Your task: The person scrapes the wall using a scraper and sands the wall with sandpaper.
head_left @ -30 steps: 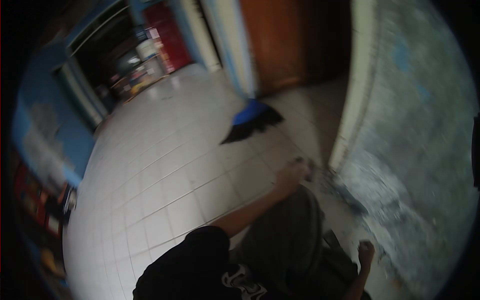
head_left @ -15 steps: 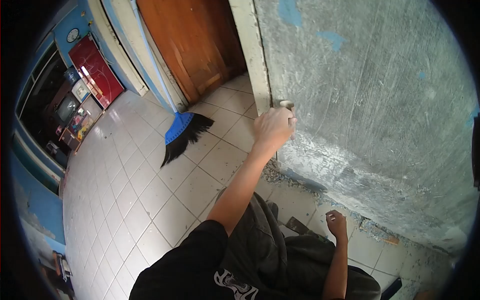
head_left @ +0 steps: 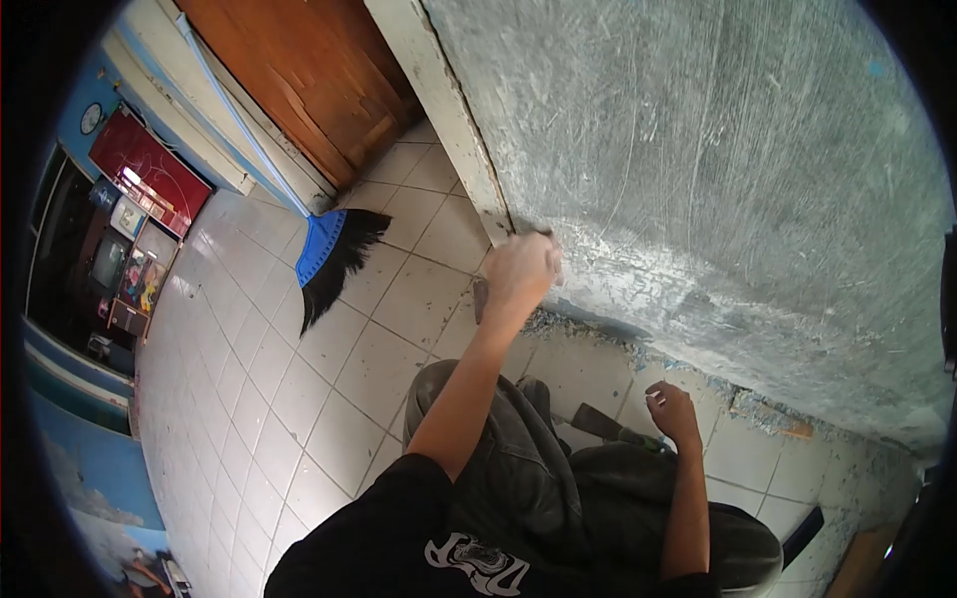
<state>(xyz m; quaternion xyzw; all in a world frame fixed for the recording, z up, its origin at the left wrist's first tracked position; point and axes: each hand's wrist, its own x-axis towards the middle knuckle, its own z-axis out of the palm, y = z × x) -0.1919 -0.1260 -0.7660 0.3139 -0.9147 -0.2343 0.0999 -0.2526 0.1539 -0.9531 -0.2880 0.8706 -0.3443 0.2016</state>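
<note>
My left hand [head_left: 520, 271] is closed round something I cannot make out, against the foot of the scraped grey wall [head_left: 688, 199], beside the door frame [head_left: 449, 100]. Lower and to the right, my right hand [head_left: 673, 411] hovers near the wall base with curled fingers; a small pale spot shows at the fingertips, too small to name. A scraper-like tool with a flat blade [head_left: 595, 421] lies on the floor between my legs and my right hand. Chips of paint and plaster [head_left: 763, 409] line the wall base.
A blue broom [head_left: 321, 244] with black bristles leans by the brown wooden door [head_left: 319, 80]. White floor tiles [head_left: 249, 369] stretch left towards a red panel [head_left: 150, 169] and a cluttered shelf. At the lower right lies a dark flat object [head_left: 802, 536].
The view has turned and tilted down towards the wall base. My left hand has gone from above the knee to the wall, then lower along it. My right hand stays curled near the floor.
</note>
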